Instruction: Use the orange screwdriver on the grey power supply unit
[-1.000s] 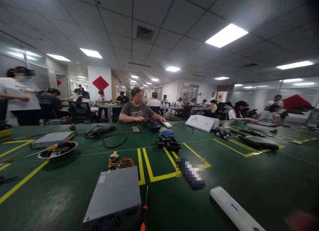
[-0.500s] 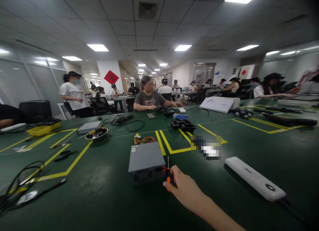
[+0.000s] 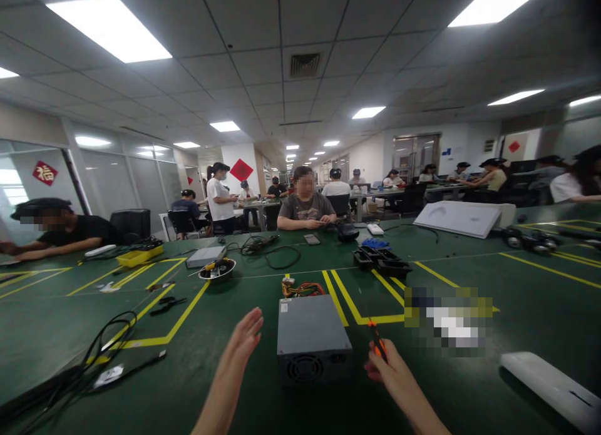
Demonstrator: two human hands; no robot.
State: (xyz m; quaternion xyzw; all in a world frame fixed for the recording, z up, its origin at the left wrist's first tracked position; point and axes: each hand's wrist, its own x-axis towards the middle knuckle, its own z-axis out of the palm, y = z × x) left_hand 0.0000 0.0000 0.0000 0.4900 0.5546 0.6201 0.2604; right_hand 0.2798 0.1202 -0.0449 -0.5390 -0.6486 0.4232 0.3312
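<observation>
A grey computer power supply (image 3: 312,325) lies on the green table, its fan grille and socket facing me. A bundle of coloured wires (image 3: 303,288) comes out of its far side. To its right, my right hand (image 3: 387,363) is closed around an orange-and-black screwdriver (image 3: 378,342), whose shaft points up and away from me. My left hand (image 3: 246,335) is raised on the left of the power supply, apart from it, fingers stretched out and holding nothing.
A metal bowl of small parts (image 3: 229,271) stands at the left, near pliers (image 3: 168,304) and black cables (image 3: 101,347). Black trays (image 3: 382,261) lie beyond the power supply. A white oblong device (image 3: 549,378) rests at right. A person (image 3: 305,206) sits opposite.
My left hand has come into view at the left of the power supply. My right hand has moved slightly away from it with the screwdriver. The view has turned left and tilted up.
</observation>
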